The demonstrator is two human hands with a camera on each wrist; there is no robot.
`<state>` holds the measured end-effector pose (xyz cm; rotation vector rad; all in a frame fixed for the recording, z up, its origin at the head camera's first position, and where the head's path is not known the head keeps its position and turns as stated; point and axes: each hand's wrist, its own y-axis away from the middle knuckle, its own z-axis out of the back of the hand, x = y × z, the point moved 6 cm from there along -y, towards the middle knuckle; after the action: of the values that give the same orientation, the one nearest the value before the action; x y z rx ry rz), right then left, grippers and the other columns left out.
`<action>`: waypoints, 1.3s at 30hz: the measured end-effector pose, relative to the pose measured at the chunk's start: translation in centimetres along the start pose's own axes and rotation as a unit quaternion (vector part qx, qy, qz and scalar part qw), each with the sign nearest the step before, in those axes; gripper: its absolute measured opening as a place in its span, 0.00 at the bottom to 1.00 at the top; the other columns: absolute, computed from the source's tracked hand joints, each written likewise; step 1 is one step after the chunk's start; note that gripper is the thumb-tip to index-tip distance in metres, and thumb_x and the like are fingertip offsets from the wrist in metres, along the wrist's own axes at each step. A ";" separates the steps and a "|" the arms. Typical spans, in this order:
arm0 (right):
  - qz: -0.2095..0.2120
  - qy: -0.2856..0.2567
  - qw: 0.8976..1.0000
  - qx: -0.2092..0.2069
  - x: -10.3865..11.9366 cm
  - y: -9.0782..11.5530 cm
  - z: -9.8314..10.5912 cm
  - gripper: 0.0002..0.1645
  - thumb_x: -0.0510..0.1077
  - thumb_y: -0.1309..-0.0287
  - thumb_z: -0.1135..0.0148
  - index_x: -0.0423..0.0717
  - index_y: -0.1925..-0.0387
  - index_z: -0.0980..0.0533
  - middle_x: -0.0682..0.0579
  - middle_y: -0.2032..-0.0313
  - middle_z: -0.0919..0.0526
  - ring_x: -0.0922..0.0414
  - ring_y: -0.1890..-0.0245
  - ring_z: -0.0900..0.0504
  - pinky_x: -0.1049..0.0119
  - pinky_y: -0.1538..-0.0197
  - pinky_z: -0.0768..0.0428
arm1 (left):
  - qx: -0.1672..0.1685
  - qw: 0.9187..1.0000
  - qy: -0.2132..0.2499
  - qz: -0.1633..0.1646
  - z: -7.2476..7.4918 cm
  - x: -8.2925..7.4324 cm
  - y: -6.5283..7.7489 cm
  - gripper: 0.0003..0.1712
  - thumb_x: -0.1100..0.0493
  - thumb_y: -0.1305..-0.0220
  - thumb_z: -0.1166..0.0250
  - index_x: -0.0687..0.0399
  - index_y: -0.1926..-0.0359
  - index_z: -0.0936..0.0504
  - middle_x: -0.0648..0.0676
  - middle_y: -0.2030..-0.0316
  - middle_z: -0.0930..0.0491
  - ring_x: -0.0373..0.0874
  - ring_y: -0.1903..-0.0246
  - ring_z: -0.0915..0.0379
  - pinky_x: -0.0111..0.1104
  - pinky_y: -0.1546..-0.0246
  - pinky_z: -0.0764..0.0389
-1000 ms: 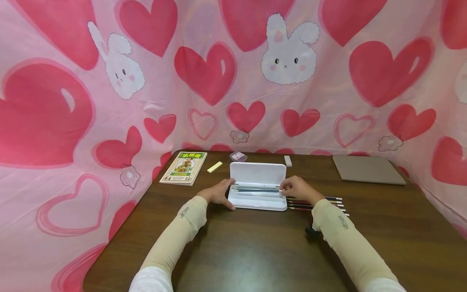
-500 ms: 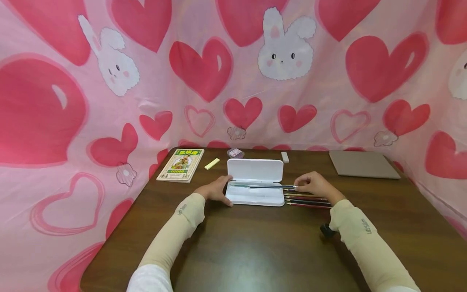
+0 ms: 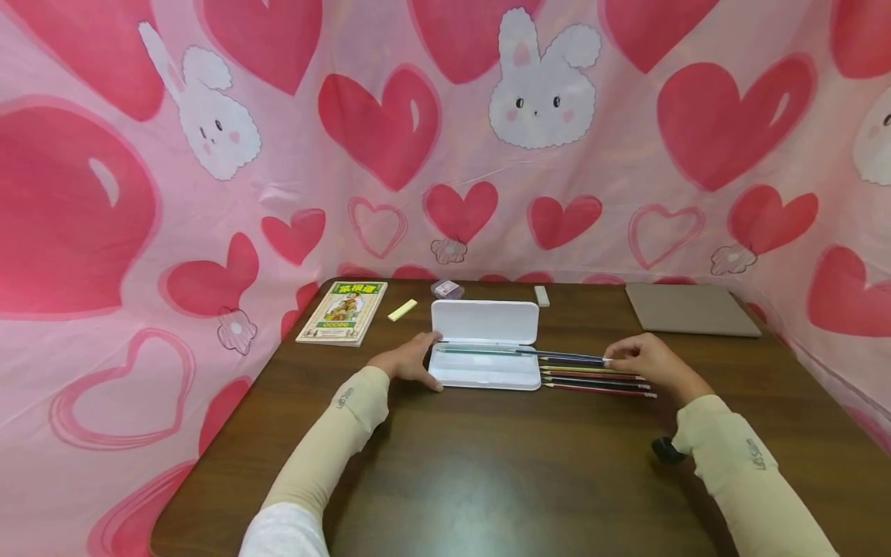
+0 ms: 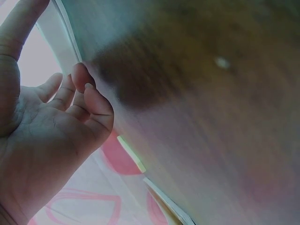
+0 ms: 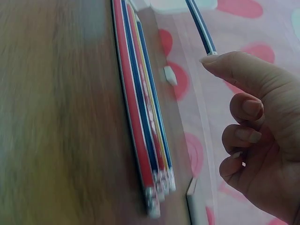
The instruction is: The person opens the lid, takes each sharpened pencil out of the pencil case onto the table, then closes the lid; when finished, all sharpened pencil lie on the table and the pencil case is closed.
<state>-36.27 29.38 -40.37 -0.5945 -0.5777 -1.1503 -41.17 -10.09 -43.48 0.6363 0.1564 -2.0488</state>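
Note:
A white pencil case [image 3: 485, 322] lies with its lid raised on the dark wooden table. Around its left end my left hand [image 3: 412, 361] holds it, thumb at the front corner and fingers by the hinge. Inside the case a green pencil [image 3: 480, 352] rests along the back. My right hand [image 3: 650, 361] pinches the end of a blue pencil [image 3: 564, 355] between thumb and index finger; its other end reaches over the case's right edge. In the right wrist view the remaining fingers are curled. Several pencils [image 5: 136, 93] lie side by side just right of the case, below that hand.
At the back left lies a booklet [image 3: 343, 312] beside a pale yellow stick [image 3: 402, 310]. Behind the case are a small clear purplish box [image 3: 447, 289] and a white block [image 3: 541, 295]. A flat grey-brown board [image 3: 691, 309] lies back right, before the pink heart-print cloth [image 3: 390, 255].
My right hand has moved rightward from over the case, drawing the blue pencil partly out past its right edge. The left hand stays at the case. The view shifted slightly.

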 end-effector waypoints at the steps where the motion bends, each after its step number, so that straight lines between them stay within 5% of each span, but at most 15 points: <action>1: 0.006 0.002 1.000 -0.002 -0.1 0.3 0.2 0.08 0.41 0.50 0.33 0.38 0.71 0.19 0.60 0.85 0.38 0.67 0.85 0.41 0.70 0.82 0.39 | -0.002 1.000 0.001 -0.001 0.0 0.0 0.0 0.58 0.49 0.63 0.22 0.57 0.35 0.46 0.61 0.40 0.40 0.51 0.40 0.42 0.42 0.36 0.39; 9: 0.010 0.009 1.000 -0.006 -1.8 2.9 1.4 0.08 0.39 0.50 0.33 0.36 0.70 0.20 0.62 0.84 0.33 0.69 0.82 0.36 0.71 0.79 0.34 | -0.004 1.000 0.004 -0.021 0.1 -0.1 0.1 0.59 0.44 0.64 0.22 0.58 0.35 0.45 0.63 0.41 0.39 0.52 0.41 0.41 0.41 0.37 0.39; 16: 0.007 0.028 0.999 0.024 -3.2 4.6 1.5 0.07 0.39 0.50 0.34 0.36 0.71 0.20 0.60 0.76 0.20 0.72 0.76 0.31 0.74 0.73 0.30 | 0.003 1.000 0.001 0.009 -0.2 0.2 0.0 0.58 0.48 0.62 0.22 0.56 0.34 0.47 0.61 0.38 0.41 0.51 0.38 0.43 0.42 0.35 0.41; 25: 0.009 0.008 0.998 0.061 -4.2 5.8 1.0 0.09 0.40 0.50 0.33 0.36 0.71 0.19 0.63 0.74 0.19 0.73 0.75 0.31 0.75 0.73 0.31 | 0.005 1.000 0.009 0.008 0.0 0.1 0.0 0.59 0.49 0.63 0.22 0.57 0.33 0.47 0.62 0.37 0.42 0.52 0.37 0.44 0.43 0.35 0.42; 39: -0.003 0.003 0.998 0.065 -5.1 5.8 0.3 0.08 0.40 0.49 0.34 0.36 0.71 0.20 0.64 0.77 0.22 0.72 0.76 0.34 0.74 0.74 0.35 | 0.016 1.000 0.010 0.019 0.0 0.1 -0.1 0.59 0.49 0.61 0.23 0.56 0.33 0.48 0.61 0.35 0.44 0.51 0.36 0.46 0.43 0.34 0.44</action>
<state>-32.31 34.64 -44.45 -0.4779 -0.6443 -1.1116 -41.30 -10.14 -43.59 0.6742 0.1231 -2.0112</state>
